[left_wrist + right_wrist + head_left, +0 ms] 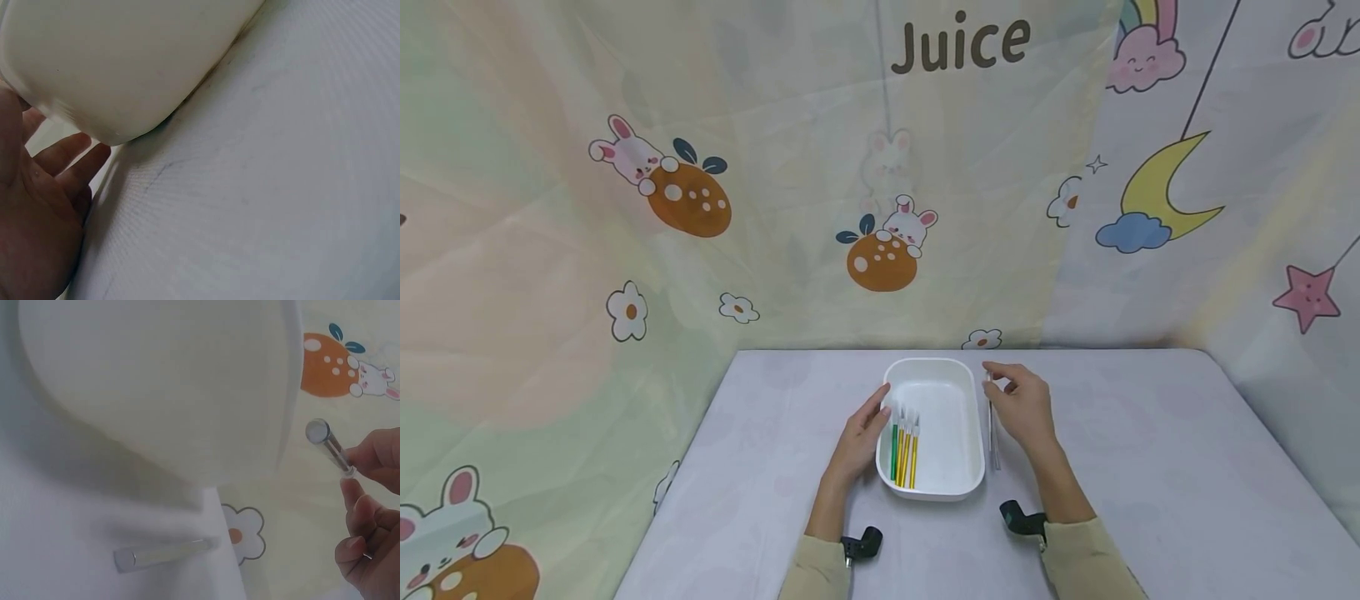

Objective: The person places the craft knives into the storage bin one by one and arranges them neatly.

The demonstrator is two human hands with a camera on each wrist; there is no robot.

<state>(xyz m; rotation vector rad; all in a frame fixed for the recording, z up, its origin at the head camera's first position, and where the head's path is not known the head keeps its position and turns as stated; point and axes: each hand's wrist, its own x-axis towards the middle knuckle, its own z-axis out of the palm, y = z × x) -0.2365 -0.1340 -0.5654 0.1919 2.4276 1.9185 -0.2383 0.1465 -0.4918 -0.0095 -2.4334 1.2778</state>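
Note:
A white rectangular tray point(947, 433) stands on the table. My left hand point(856, 442) holds its left side, with index finger and thumb at the rim; in the left wrist view, the fingers point(81, 165) of that hand touch the tray's outer wall. Inside the tray, along the left, lie several slim pen-like sticks point(904, 454), one green and the others yellow, with clear ends. Right of the tray, my right hand point(1022, 404) pinches a slim silver pen-like stick point(331, 447) between thumb and finger. A similar silver stick point(165, 553) lies on the table below it.
A pale cloth covers the table point(1120, 450). Behind it hangs a printed curtain point(797, 167) with rabbits, oranges and flowers. Black wrist cameras are strapped at both sleeves, the left camera point(863, 543) and the right camera point(1022, 518) near the tray's front.

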